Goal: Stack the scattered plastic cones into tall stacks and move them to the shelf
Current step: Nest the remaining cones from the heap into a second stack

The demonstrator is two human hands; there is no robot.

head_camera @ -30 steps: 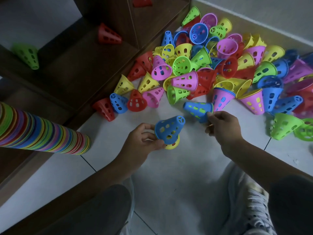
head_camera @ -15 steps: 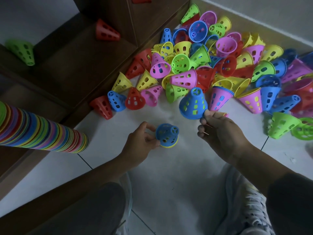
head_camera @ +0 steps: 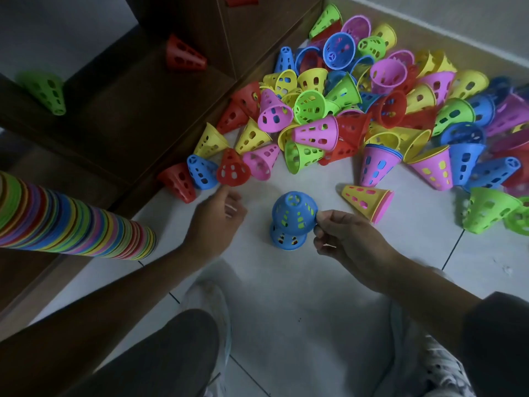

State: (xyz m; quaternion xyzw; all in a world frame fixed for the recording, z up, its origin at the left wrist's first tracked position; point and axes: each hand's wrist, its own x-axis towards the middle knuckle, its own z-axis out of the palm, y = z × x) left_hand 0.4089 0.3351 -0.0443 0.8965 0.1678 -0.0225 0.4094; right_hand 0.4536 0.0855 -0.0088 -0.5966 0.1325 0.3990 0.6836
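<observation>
I am crouched on a pale tiled floor [head_camera: 286,296] with dark grout lines crossing it. My grey trouser leg [head_camera: 160,359] fills the lower left, and my light, patterned shoe [head_camera: 438,371] shows at the lower right. A pale skirting board [head_camera: 429,27] runs along the wall behind.

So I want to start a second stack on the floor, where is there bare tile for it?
Bare tile lies between the small blue cone stack and the person's knees, and right of the right hand, below the lying yellow-over-pink cone. The scattered plastic cone pile crowds the top right; the long multicoloured stack fills the left.
</observation>
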